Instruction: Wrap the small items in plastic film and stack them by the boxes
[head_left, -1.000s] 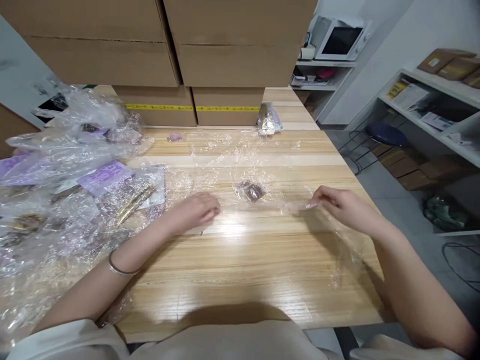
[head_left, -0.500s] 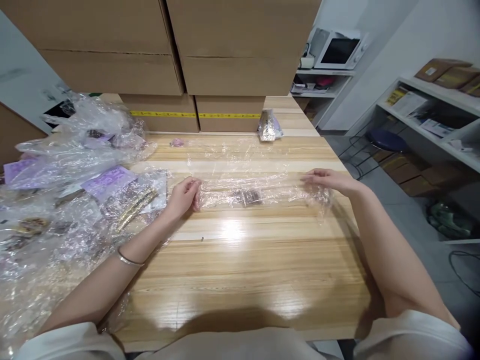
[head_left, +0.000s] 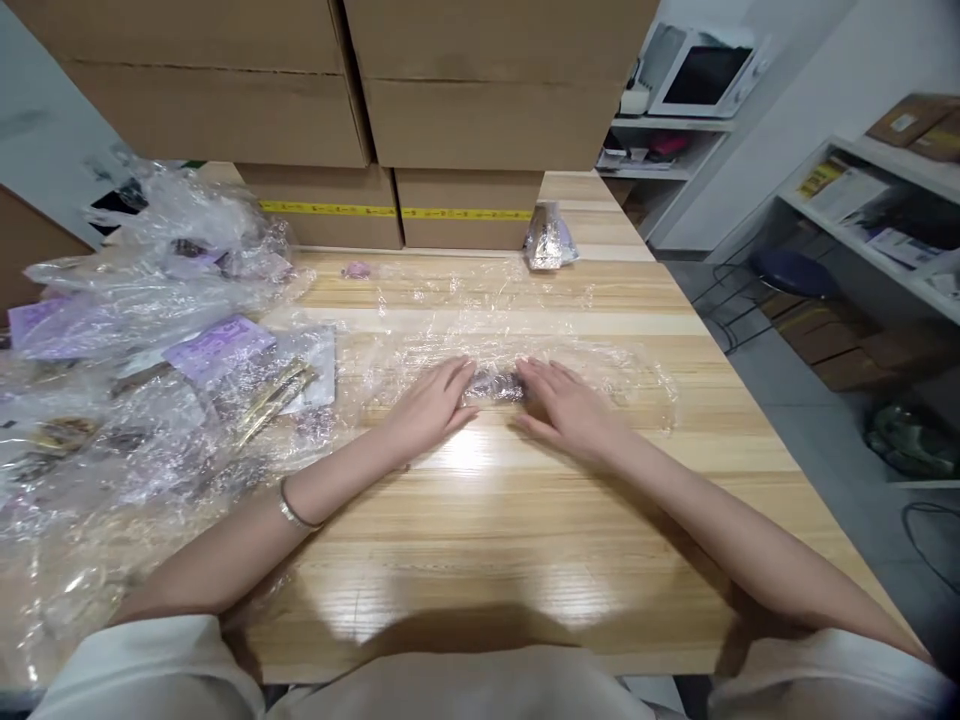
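Note:
On the wooden table in front of me lies a sheet of clear plastic film [head_left: 487, 300], spread flat and wrinkled. A small dark item [head_left: 493, 387] sits under or inside the film near its front edge; its kind I cannot make out. My left hand [head_left: 431, 405] rests at the left side of this item, fingers stretched out over the film, thumb toward the front. At the item's right side my right hand [head_left: 566, 408] lies in the same way, palm down with fingers extended. Both hands appear to touch the film, and neither is closed round anything.
A heap of crumpled clear plastic [head_left: 172, 280] with purple cards [head_left: 219, 347] and a gold strip [head_left: 277, 400] covers the left side. Large cardboard boxes [head_left: 465, 125] stand at the back. A small silver-and-purple packet [head_left: 546, 240] and a pink scrap [head_left: 356, 270] lie before them.
Both hands have come inward from the film's two ends to the dark item in the middle. The left hand let go of the film's end, and the fingers now lie stretched out.

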